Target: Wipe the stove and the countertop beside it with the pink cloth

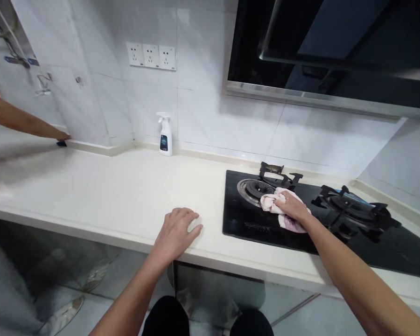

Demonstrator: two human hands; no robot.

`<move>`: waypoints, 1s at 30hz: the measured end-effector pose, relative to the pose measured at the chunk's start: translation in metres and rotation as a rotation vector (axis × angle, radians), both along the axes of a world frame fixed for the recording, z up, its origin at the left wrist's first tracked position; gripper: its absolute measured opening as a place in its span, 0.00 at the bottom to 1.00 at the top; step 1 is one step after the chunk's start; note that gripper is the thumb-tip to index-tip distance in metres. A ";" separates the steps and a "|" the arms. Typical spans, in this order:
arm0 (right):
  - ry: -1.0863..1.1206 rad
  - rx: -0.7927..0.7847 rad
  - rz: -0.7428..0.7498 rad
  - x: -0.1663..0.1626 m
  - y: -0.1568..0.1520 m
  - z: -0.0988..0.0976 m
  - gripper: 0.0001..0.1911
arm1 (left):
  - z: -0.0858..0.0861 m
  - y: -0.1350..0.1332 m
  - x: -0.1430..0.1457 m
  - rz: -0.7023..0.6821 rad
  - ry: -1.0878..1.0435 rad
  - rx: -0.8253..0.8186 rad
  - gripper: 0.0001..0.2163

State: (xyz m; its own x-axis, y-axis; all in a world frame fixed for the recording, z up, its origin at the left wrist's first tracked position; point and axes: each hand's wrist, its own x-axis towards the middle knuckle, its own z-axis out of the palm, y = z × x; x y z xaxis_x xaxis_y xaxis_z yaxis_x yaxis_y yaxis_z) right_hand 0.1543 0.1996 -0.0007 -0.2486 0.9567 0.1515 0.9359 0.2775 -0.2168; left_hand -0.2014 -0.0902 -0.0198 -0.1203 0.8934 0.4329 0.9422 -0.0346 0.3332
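Clutched cloth (270, 201) in right grip (294, 206), pressed onto hob (247, 225) beside burner (255, 188); rested left grip (178, 232) wide, flat on worktop (119, 196). Needed even pressure, clear of burner.

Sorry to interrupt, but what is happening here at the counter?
A person's right hand presses a bunched pink cloth onto the black glass hob, just beside the left burner. Their left hand rests flat on the white counter near its front edge. A spray bottle stands by the wall tiles. At far left, another person's arm reaches along the counter to the wall.
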 end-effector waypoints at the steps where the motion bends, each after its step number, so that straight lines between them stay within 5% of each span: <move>1: -0.002 -0.017 -0.004 0.001 0.005 0.003 0.29 | 0.001 0.000 0.000 0.005 -0.004 -0.009 0.11; 9: -0.043 0.082 0.010 -0.006 -0.023 0.005 0.27 | 0.001 0.001 0.003 0.020 0.022 -0.008 0.11; 15: -0.065 0.200 0.213 -0.023 -0.080 -0.003 0.20 | 0.000 0.000 0.006 0.025 0.061 0.009 0.12; 20: -0.028 0.216 0.453 -0.071 -0.108 0.002 0.20 | -0.002 0.001 0.006 0.024 0.074 0.023 0.11; 25: -0.016 0.055 0.510 -0.142 -0.093 0.016 0.27 | -0.002 -0.001 0.006 0.017 0.059 0.034 0.11; 30: -0.013 0.096 0.442 -0.196 -0.038 0.015 0.30 | -0.003 -0.003 0.005 0.004 0.019 0.051 0.11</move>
State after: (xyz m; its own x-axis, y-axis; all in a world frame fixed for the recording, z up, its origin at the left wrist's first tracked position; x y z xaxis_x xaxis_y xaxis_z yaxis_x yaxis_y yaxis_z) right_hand -0.0419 0.1616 0.0139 -0.6325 0.7401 0.2285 0.7255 0.6694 -0.1600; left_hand -0.1966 -0.0929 -0.0230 -0.1148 0.8696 0.4802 0.9485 -0.0477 0.3132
